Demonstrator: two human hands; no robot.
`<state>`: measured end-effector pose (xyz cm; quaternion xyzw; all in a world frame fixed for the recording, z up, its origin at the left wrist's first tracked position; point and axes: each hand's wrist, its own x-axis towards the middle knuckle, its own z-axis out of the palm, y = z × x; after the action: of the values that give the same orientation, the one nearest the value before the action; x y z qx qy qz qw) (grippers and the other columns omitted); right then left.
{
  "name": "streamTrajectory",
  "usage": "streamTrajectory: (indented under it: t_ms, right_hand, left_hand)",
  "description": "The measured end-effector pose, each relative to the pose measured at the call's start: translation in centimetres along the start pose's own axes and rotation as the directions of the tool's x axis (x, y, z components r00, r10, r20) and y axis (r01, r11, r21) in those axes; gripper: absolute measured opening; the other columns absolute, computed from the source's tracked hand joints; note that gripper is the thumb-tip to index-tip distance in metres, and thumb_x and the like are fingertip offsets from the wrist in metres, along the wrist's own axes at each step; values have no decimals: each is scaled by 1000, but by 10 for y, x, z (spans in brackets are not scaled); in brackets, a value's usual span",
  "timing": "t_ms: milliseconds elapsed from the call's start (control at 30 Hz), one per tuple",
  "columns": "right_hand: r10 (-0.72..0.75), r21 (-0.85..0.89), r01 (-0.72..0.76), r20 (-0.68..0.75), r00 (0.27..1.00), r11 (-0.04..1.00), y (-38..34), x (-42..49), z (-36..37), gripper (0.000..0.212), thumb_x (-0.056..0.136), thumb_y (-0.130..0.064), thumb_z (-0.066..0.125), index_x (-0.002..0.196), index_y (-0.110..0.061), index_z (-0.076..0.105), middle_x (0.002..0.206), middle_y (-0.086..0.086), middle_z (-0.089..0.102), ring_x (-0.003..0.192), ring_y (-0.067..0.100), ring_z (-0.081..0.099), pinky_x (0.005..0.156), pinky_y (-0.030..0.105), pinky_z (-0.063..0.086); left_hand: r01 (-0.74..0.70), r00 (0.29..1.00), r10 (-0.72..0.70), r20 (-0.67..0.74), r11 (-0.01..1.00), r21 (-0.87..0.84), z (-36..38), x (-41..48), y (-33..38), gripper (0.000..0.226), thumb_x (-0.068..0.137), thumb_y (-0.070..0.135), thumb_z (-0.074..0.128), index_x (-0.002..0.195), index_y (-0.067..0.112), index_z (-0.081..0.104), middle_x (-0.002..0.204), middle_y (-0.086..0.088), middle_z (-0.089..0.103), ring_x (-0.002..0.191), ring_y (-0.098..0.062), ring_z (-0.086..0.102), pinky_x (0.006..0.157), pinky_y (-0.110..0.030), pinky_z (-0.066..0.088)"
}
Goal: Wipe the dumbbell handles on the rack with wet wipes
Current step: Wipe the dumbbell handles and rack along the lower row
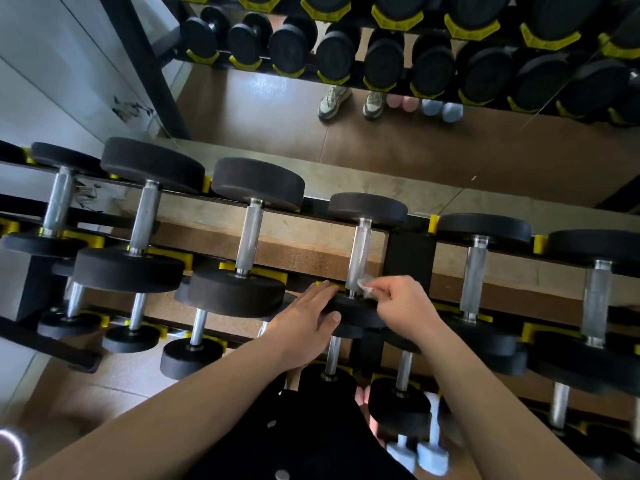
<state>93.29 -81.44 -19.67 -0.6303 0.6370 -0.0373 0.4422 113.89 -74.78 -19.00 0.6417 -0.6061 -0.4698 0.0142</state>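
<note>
Pinching a crumpled wet wipe [366, 285], the right hand [405, 304] holds it against the near end of a knurled dumbbell handle [360, 252] on the top tier of the rack [410, 258]. The left hand [308, 318] rests with fingers straight and together on that dumbbell's near black head [358, 311], thumb over its edge.

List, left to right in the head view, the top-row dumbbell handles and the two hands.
First handle, second handle, third handle, left hand, fourth handle, right hand pinching the wet wipe, fifth handle, sixth handle.
</note>
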Motion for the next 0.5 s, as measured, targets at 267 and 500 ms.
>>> streamTrajectory:
  t_ms: [267, 500]
  right_hand:
    - [98, 299, -17, -258, 961, 954, -32, 25, 0, 39, 107, -14, 49, 145, -17, 56, 136, 4, 63, 113, 9, 55, 85, 17, 40]
    - [1, 247, 45, -179, 984, 968, -14, 2, 13, 38, 105, -9, 53, 141, -19, 61, 125, -5, 68, 79, 4, 66, 71, 13, 55]
  left_hand:
    - [18, 999, -18, 32, 1000, -11, -8, -5, 7, 60, 108, 45, 44, 163, 37, 19, 170, 19, 12, 157, -4, 3, 124, -32, 13]
    - [7, 999, -7, 36, 1000, 3, -9, -5, 10, 62, 108, 44, 44, 163, 35, 18, 171, 15, 11, 158, -7, 4, 124, -33, 14]
